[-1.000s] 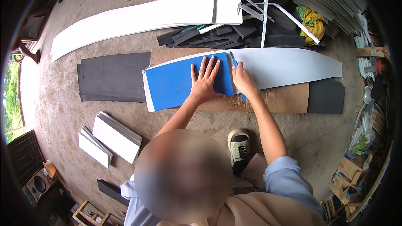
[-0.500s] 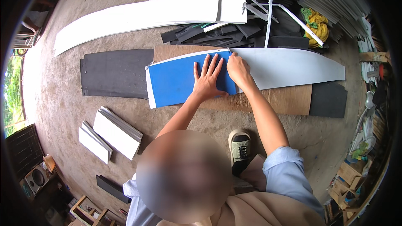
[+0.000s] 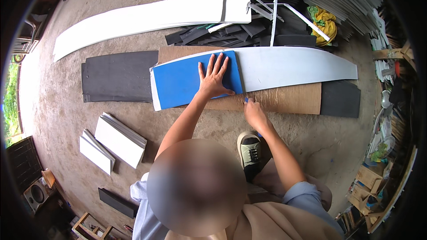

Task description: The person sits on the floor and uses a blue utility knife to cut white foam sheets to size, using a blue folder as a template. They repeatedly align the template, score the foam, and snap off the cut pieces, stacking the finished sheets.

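Observation:
My left hand (image 3: 213, 81) lies spread on a flat blue rectangular panel (image 3: 175, 84), close to its right end, pressing it down. Under the panel is a long pale white sheet (image 3: 298, 66), showing at the far left edge and stretching away to the right. My right hand (image 3: 256, 116) is closed round a knife (image 3: 246, 100) with a blue handle. Its thin blade points away from me, by the near right corner of the blue panel. Beneath everything lies a brown wooden board (image 3: 287, 100), which rests on dark sheets (image 3: 120, 76) on the floor.
A long white sheet (image 3: 147, 20) lies beyond, beside a heap of dark offcuts (image 3: 231, 35) and white strips (image 3: 274, 20). Stacked white pieces (image 3: 120, 140) and a black piece (image 3: 118, 202) are at left. A yellow-green cloth (image 3: 324, 23) lies far right; my shoe (image 3: 249, 149) is near the board.
My right hand has drawn toward me along the blue panel's right edge, from its far corner to past the near corner. My left hand still presses the panel.

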### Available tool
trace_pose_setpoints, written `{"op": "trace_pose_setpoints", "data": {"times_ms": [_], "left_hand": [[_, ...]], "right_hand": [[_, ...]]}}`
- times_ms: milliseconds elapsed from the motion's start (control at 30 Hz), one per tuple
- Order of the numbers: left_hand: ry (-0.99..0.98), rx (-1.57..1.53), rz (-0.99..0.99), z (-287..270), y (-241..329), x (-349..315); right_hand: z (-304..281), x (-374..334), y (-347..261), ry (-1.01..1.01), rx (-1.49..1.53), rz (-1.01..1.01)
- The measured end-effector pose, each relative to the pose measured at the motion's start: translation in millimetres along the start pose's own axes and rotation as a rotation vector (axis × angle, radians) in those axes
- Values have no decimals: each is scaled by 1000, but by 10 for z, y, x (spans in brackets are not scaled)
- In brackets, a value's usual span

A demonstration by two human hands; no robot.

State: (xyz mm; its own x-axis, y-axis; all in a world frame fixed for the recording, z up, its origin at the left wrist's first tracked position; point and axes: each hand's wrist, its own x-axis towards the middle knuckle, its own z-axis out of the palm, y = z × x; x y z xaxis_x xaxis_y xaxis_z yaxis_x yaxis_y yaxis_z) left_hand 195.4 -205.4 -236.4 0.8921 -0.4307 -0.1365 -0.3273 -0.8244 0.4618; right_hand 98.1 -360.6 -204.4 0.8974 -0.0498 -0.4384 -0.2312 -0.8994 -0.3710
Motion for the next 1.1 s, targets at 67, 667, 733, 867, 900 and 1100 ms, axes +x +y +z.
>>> {"op": "trace_pose_setpoints", "data": {"times_ms": [67,667,733,867,900,1100], "left_hand": [[6,-13,8,9,-7,-5],[30,-26,3,-7,-19,-28],[26,-24,1,-5,-3,-12],[33,-33,3,0,-11,-14],[32,-33,4,1,1,-11],[42,-33,7,49,23,-5]], "right_hand": [[-167,48,-63,63,-99,-34],[-378,1352,-487,127,-133,-80],[-360,1413,-466,113,-150,-76],[-394,1430,-552,64,-178,-32],[-387,1436,-551,83,-170,-6],[-295,1026,-375,8,-81,60]]}}
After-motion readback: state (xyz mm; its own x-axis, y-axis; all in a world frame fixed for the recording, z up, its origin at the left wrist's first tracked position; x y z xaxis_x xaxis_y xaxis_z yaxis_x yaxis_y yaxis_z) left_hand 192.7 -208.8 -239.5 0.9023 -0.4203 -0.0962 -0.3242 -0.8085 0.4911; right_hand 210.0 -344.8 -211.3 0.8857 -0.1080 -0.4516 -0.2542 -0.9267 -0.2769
